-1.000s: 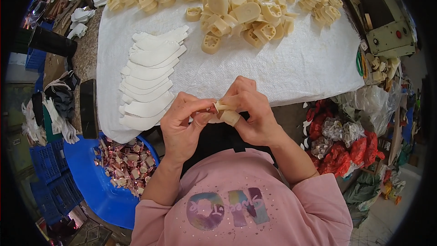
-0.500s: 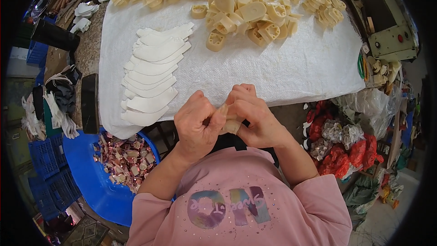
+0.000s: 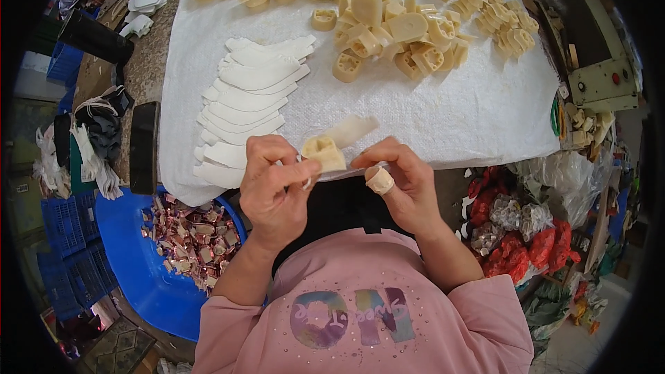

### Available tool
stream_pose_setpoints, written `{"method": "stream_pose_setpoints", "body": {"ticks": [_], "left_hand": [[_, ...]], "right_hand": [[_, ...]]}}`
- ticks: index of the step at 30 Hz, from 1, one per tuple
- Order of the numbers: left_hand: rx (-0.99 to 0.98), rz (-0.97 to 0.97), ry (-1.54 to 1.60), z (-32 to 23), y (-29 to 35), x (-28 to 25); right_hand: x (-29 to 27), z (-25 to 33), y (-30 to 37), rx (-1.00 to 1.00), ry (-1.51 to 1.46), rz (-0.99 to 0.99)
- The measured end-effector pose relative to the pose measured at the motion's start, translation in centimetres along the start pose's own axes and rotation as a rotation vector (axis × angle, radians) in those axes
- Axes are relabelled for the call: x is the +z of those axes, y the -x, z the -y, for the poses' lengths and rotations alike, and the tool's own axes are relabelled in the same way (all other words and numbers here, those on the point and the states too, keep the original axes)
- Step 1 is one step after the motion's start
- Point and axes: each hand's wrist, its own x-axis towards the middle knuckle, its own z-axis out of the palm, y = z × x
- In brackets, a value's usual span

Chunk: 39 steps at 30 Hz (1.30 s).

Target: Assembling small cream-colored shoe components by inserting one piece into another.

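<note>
I grip tan block (image 3: 324, 155) w/ L hand (image 3: 272, 190); R hand (image 3: 410, 190) open, right of it. Prob. working pale strip (image 3: 355, 129); next needs steady hold.

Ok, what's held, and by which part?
The left hand holds a beige piece by its lower left side; whether the right hand touches it is unclear.

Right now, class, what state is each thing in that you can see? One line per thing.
Left hand: closed on the cream block
Cream block: held above the cloth's near edge
Right hand: open, thumb wrapped
Pale strip: blurred, beside the block
White pieces: overlapping in a row
Block heap: piled loosely
White cloth: spread out
Blue tub: open, partly filled
Red bags: crumpled
</note>
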Motion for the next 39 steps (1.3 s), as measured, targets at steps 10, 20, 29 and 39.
{"method": "stream_pose_setpoints", "body": {"ticks": [10,20,29,39], "left_hand": [[0.103,0.241,0.095,-1.3,0.7,0.9],[0.304,0.325,-0.342,-1.9,0.0,2.0],[-0.046,0.308,-0.097,-1.3,0.6,1.4],[0.063,0.397,0.144,-0.8,0.7,1.4]], "right_hand": [[1.3,0.8,2.0,0.152,-0.588,-0.222],[1.5,2.4,1.6,0.192,-0.284,-0.139],[-1.2,1.6,-0.5,0.179,-0.059,0.076],[-2.1,0.3,-2.2,0.334,-0.394,0.323]]}}
